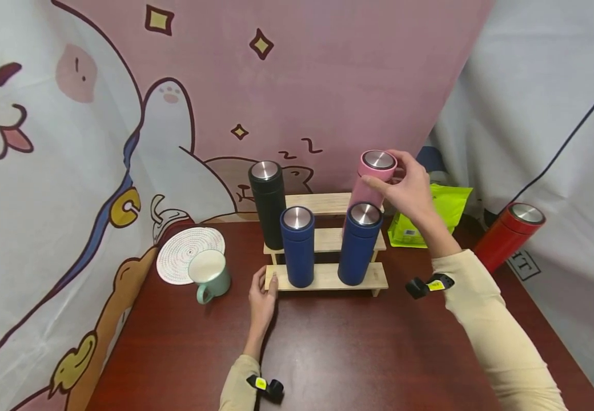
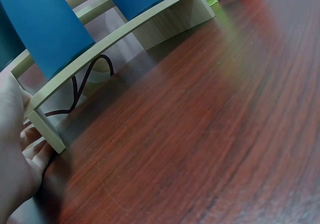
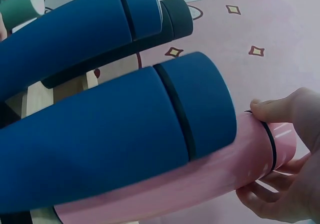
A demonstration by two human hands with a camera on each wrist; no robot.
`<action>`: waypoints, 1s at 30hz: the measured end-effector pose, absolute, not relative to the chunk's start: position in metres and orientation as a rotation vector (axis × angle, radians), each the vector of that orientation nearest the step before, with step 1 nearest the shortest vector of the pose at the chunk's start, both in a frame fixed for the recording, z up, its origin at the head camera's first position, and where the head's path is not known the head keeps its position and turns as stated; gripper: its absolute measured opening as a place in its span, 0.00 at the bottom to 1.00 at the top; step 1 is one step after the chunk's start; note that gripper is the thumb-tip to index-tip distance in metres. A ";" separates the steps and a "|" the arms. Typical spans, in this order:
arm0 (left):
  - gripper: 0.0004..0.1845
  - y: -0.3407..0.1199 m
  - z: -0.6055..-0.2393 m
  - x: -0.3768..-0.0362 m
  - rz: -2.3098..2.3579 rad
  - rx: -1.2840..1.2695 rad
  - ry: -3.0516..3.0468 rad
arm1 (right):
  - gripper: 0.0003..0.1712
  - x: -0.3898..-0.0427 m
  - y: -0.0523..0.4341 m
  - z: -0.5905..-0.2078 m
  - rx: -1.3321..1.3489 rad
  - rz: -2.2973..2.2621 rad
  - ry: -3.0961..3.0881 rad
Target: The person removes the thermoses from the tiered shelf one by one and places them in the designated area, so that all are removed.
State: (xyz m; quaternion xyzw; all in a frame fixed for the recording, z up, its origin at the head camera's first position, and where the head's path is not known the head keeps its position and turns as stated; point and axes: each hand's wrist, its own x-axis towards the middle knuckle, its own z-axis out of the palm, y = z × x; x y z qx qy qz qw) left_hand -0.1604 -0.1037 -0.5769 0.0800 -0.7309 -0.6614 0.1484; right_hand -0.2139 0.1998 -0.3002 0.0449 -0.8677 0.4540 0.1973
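A three-step wooden rack [image 1: 322,277] stands on the dark red table [image 1: 338,354]. Two blue bottles [image 1: 297,246] [image 1: 359,244] stand on its front step and a black bottle [image 1: 268,201] on the middle step at the left. My right hand [image 1: 388,172] grips the cap end of a pink bottle [image 1: 365,194], tilted over the rack's back right. The right wrist view shows the fingers [image 3: 287,189] round the pink bottle [image 3: 200,181] behind a blue bottle [image 3: 125,134]. With straight fingers, my left hand [image 1: 265,288] touches the rack's left end; the left wrist view shows the palm [image 2: 17,149] beside the rack's leg [image 2: 47,129].
A green mug [image 1: 209,275] sits beside a round woven coaster [image 1: 186,251] left of the rack. A bright green pouch [image 1: 433,220] lies behind the right hand. A red bottle [image 1: 508,234] leans at the table's right edge. Printed cloth backdrops close in the back and sides.
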 end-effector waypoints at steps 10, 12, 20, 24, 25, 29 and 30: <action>0.24 -0.105 -0.577 -0.159 -1.892 0.246 -2.113 | 0.42 -0.204 0.222 -0.298 0.091 1.279 -2.423; 0.24 -0.106 -0.580 -0.159 -1.894 0.254 -2.116 | 0.42 -0.203 0.228 -0.298 0.072 1.275 -2.436; 0.24 -0.104 -0.569 -0.155 -1.889 0.280 -2.113 | 0.44 -0.195 0.255 -0.299 -0.012 1.261 -2.497; 0.24 -0.102 -0.550 -0.148 -1.910 0.249 -2.116 | 0.45 -0.189 0.272 -0.302 -0.062 1.238 -2.519; 0.24 -0.102 -0.545 -0.146 -1.909 0.235 -2.122 | 0.45 -0.188 0.276 -0.303 -0.066 1.236 -2.519; 0.24 -0.102 -0.538 -0.143 -1.914 0.197 -2.132 | 0.45 -0.182 0.293 -0.307 -0.102 1.220 -2.525; 0.24 -0.102 -0.537 -0.142 -1.917 0.194 -2.128 | 0.45 -0.180 0.297 -0.308 -0.113 1.213 -2.527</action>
